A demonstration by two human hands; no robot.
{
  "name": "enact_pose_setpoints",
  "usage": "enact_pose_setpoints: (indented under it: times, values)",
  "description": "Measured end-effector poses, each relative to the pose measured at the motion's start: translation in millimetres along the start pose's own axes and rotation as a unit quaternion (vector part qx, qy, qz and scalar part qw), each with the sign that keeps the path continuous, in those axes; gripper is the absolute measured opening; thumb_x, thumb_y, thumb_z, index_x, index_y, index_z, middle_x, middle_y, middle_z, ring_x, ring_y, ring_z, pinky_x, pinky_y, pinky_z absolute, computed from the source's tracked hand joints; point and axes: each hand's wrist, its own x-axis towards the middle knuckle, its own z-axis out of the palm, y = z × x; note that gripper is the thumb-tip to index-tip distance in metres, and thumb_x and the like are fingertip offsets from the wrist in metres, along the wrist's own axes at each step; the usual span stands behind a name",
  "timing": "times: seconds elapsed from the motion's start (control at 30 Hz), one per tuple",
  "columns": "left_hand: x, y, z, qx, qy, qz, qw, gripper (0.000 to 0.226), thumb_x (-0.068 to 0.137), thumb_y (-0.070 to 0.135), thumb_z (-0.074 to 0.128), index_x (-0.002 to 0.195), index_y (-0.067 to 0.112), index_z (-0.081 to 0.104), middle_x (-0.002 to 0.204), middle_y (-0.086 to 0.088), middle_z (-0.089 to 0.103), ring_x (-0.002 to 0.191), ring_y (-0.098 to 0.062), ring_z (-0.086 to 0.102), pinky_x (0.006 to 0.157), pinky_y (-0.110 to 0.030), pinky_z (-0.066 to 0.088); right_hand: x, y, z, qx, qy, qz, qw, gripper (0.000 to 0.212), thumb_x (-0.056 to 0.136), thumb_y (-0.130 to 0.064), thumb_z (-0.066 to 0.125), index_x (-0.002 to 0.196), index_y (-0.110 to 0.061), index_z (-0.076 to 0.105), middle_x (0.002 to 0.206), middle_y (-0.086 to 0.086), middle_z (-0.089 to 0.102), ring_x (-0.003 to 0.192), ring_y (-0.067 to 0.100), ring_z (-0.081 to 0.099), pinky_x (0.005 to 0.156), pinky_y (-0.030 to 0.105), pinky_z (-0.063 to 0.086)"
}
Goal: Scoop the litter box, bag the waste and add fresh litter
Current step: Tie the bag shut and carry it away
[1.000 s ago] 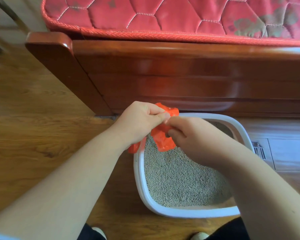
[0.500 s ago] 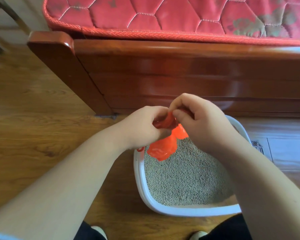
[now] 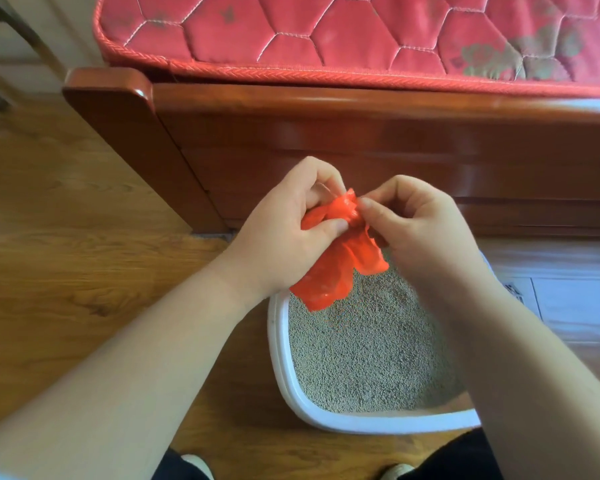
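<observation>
Hanging just above the far end of the white litter box (image 3: 278,358), a crumpled orange plastic bag (image 3: 340,261) is pinched at its top between the fingers and thumbs of the left hand (image 3: 284,233) and the right hand (image 3: 420,233). Its mouth appears not yet opened. Grey litter (image 3: 368,358) is seen lying level in the box, and no scoop or fresh supply is in view. Scooping, bagging and refilling are judged to be all left. The box is set on the wooden floor (image 3: 84,254), close against a dark bed frame (image 3: 326,140), so little room is left behind it.
</observation>
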Motion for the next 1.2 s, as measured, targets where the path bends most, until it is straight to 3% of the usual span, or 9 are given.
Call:
enact_pose_setpoints:
  times: [0.1, 0.2, 0.4, 0.57, 0.67, 0.87, 1.03, 1.13, 1.2]
  values:
    - [-0.6, -2.4, -0.5, 0.077, 0.061, 0.017, 0.995, 0.027, 0.085, 0.010, 0.068, 0.108, 0.023, 0.061, 0.094, 0.005, 0.071, 0.093, -0.008, 0.067, 0.089, -0.031, 0.051, -3.1, -3.6, 2.1, -0.051, -0.047, -0.030, 0.997, 0.011, 0.082, -0.018, 0.062, 0.088, -0.023, 0.071, 0.077, -0.009, 0.071, 0.070, 0.008, 0.064, 0.069, 0.035, 0.053]
    - [-2.5, -2.3, -1.0, 0.160, 0.108, 0.044, 0.980, 0.023, 0.086, 0.014, 0.071, 0.106, 0.023, 0.067, 0.095, 0.012, 0.069, 0.093, 0.001, 0.062, 0.084, -0.010, 0.043, -7.3, -4.6, 6.0, -0.131, -0.068, -0.058, 0.987, 0.022, 0.081, -0.011, 0.070, 0.098, -0.024, 0.067, 0.088, -0.010, 0.069, 0.081, 0.002, 0.063, 0.074, 0.018, 0.048]
    - [-0.6, -6.9, 3.8, 0.212, 0.106, 0.026, 0.971, 0.006, 0.089, 0.020, 0.068, 0.093, 0.024, 0.071, 0.085, 0.011, 0.059, 0.080, -0.002, 0.053, 0.074, -0.004, 0.035, -5.7, 1.1, 6.6, -0.236, -0.017, -0.093, 0.967, 0.018, 0.085, -0.018, 0.071, 0.086, -0.034, 0.062, 0.087, -0.010, 0.052, 0.080, -0.002, 0.053, 0.071, 0.004, 0.034]
    - [1.1, -10.0, 6.6, -0.077, 0.098, -0.190, 0.974, 0.019, 0.098, 0.016, 0.057, 0.081, 0.012, 0.067, 0.059, 0.009, 0.061, 0.052, -0.009, 0.054, 0.051, -0.024, 0.045, -4.9, 3.0, 4.6, -0.217, 0.071, -0.085, 0.970, 0.039, 0.079, -0.018, 0.064, 0.114, -0.034, 0.059, 0.115, -0.010, 0.048, 0.110, 0.018, 0.058, 0.098, 0.036, 0.048]
    - [0.4, -2.6, 8.0, -0.271, 0.088, -0.278, 0.917, 0.022, 0.101, 0.007, 0.048, 0.085, 0.004, 0.061, 0.057, 0.000, 0.061, 0.047, -0.010, 0.053, 0.042, -0.018, 0.043, -5.5, -0.3, 0.4, -0.221, 0.110, -0.069, 0.967, 0.037, 0.083, -0.010, 0.063, 0.110, -0.034, 0.058, 0.110, -0.012, 0.053, 0.102, 0.005, 0.056, 0.089, 0.019, 0.045]
    - [2.6, -6.6, 10.4, -0.306, 0.051, -0.268, 0.912, 0.016, 0.099, 0.008, 0.049, 0.090, 0.000, 0.061, 0.089, -0.022, 0.053, 0.077, -0.032, 0.047, 0.063, -0.034, 0.044, -14.9, -5.7, 11.8, -0.182, -0.036, -0.105, 0.977, 0.035, 0.079, -0.007, 0.070, 0.100, -0.033, 0.064, 0.089, -0.010, 0.057, 0.081, 0.007, 0.060, 0.071, 0.020, 0.046]
    - [0.9, -2.0, 5.7, -0.357, 0.013, -0.257, 0.898, 0.038, 0.102, 0.012, 0.038, 0.125, -0.016, 0.051, 0.111, -0.018, 0.044, 0.076, -0.019, 0.042, 0.072, -0.035, 0.041, -16.5, -9.5, 9.1, -0.158, 0.002, -0.156, 0.975, 0.038, 0.080, 0.000, 0.071, 0.104, -0.029, 0.071, 0.090, -0.013, 0.060, 0.088, 0.003, 0.063, 0.082, 0.016, 0.051]
    - [1.9, 0.8, 0.2, -0.382, -0.015, -0.237, 0.893, 0.032, 0.103, 0.008, 0.035, 0.117, -0.011, 0.055, 0.093, -0.015, 0.056, 0.071, -0.013, 0.047, 0.060, -0.025, 0.047, -16.5, -10.3, 8.3, -0.160, 0.056, -0.191, 0.967, 0.026, 0.081, -0.007, 0.075, 0.101, -0.024, 0.075, 0.088, -0.012, 0.066, 0.083, 0.006, 0.065, 0.079, 0.023, 0.053]
    - [1.4, 4.2, 1.3, -0.366, -0.018, -0.214, 0.906, 0.026, 0.103, 0.009, 0.037, 0.113, -0.006, 0.057, 0.086, -0.013, 0.057, 0.079, -0.022, 0.051, 0.075, -0.032, 0.049, -16.7, -10.6, 8.2, -0.167, 0.090, -0.184, 0.965, 0.014, 0.082, -0.014, 0.075, 0.093, -0.023, 0.075, 0.086, -0.008, 0.069, 0.081, 0.008, 0.065, 0.077, 0.028, 0.053]
